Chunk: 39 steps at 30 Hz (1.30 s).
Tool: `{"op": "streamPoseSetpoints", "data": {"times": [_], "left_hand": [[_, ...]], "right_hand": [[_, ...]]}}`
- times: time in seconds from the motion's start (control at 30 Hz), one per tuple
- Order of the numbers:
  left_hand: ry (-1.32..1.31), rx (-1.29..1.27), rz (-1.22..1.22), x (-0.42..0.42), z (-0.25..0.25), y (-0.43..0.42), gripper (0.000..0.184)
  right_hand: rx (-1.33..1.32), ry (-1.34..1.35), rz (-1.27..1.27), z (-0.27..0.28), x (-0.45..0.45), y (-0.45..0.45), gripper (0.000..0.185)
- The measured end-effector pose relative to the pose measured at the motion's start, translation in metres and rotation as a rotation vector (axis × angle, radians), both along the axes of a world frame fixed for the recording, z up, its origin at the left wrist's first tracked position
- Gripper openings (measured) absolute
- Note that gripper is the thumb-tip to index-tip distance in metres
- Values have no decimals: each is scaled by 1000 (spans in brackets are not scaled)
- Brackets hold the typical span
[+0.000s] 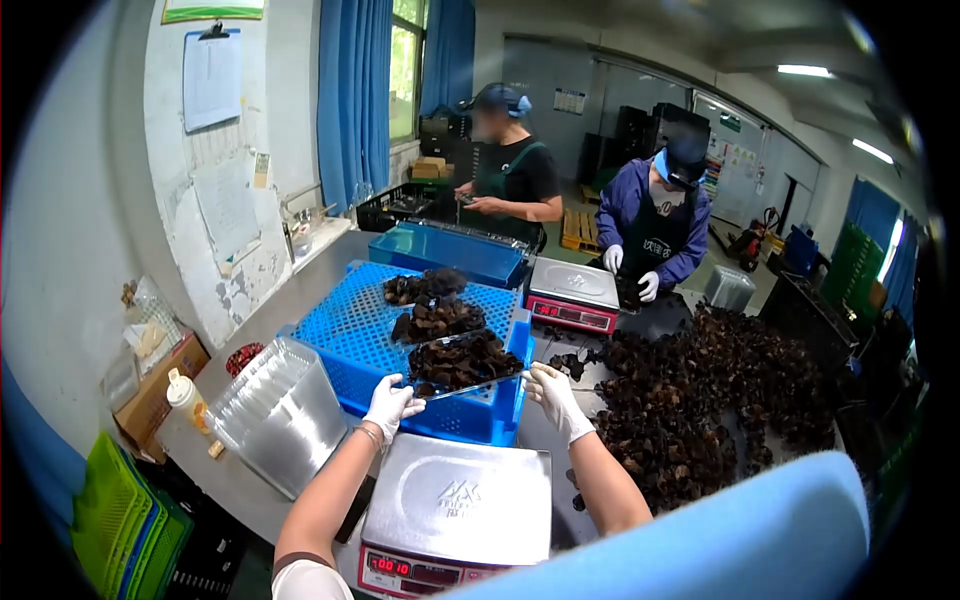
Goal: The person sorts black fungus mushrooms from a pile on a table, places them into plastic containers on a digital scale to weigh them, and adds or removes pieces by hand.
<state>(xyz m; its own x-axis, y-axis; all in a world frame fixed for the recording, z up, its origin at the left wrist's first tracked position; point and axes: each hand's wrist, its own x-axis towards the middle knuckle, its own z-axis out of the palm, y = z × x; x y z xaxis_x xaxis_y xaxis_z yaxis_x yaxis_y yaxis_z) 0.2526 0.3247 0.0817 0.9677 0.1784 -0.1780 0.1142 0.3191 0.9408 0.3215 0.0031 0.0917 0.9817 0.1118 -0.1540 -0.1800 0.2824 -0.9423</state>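
My left hand, in a white glove, grips the near left corner of a clear plastic tray. My right hand, also gloved, pinches the tray's right edge. Dark dried wood ear mushrooms fill this tray, which is at the near end of a blue perforated crate. Behind it on the crate sit more heaps of mushrooms. Below my hands stands a scale with a bare steel platform and a lit red display.
Stacked clear trays stand at the left. A large mushroom pile spreads over the table at the right. Across the table, a gloved co-worker works beside a second scale. Another person stands farther back near a blue bin.
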Motion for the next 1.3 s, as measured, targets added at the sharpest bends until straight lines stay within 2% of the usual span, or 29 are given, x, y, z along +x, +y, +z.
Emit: {"op": "streamPoseSetpoints", "data": {"times": [0.07,0.1,0.17,0.2,0.27,0.3,0.33,0.37,0.4,0.47,0.5,0.53,0.57,0.6,0.67,0.8,0.87,0.93,1.0,1.07,1.13,1.2,1.27,1.3], "left_hand": [[-23,-80,-9,7,-6,2,62],[-18,-86,-17,9,-6,2,64],[-37,-128,-11,12,-5,6,64],[-50,-181,0,11,-1,6,64],[-119,-12,45,3,2,11,58],[-184,188,59,-6,10,14,53],[-251,390,71,-18,21,20,49],[-358,697,88,-39,40,26,38],[-511,803,185,-48,38,40,31],[-621,1232,255,-83,68,69,26],[-551,1447,328,-103,81,81,27],[-498,1701,423,-112,73,107,32],[-397,1783,484,-123,69,125,36],[-339,1948,599,-131,63,140,30],[-121,1725,440,-145,54,166,20],[-273,1645,427,-141,52,177,16],[-239,1494,402,-133,54,184,17],[-250,1519,376,-121,47,206,18],[-180,1361,243,-115,55,215,19],[-83,1083,174,-106,54,232,16],[-31,1049,169,-92,41,257,14],[-169,1102,165,-86,27,270,13],[-76,1549,269,-80,15,276,11],[-209,1734,479,-88,15,252,14]], "right_hand": [[242,6,-20,-6,9,4,45],[251,3,-24,-4,11,8,45],[468,26,-24,3,19,15,51],[478,22,-29,4,22,17,51],[337,-62,13,4,25,20,65],[133,-102,34,4,27,19,69],[141,-103,26,4,23,16,69],[-9,-146,18,5,14,11,65],[-160,-188,9,5,4,5,61],[-250,-240,50,2,-30,-14,40],[-248,-203,63,-1,-47,-24,37],[-246,-167,77,-6,-64,-35,34],[-214,-127,68,-9,-84,-44,31],[-180,-88,60,-13,-102,-52,29],[-102,-18,50,-26,-137,-67,29],[4,84,7,-49,-206,-95,27],[-25,120,-36,-58,-243,-107,26],[11,129,-48,-76,-276,-121,26],[13,178,-90,-78,-311,-128,26],[20,226,-125,-78,-342,-131,26],[-15,301,-125,-78,-369,-132,26],[18,333,-147,-89,-389,-130,27],[-27,305,-80,-102,-408,-124,27],[-23,328,-61,-110,-415,-120,26]]}}
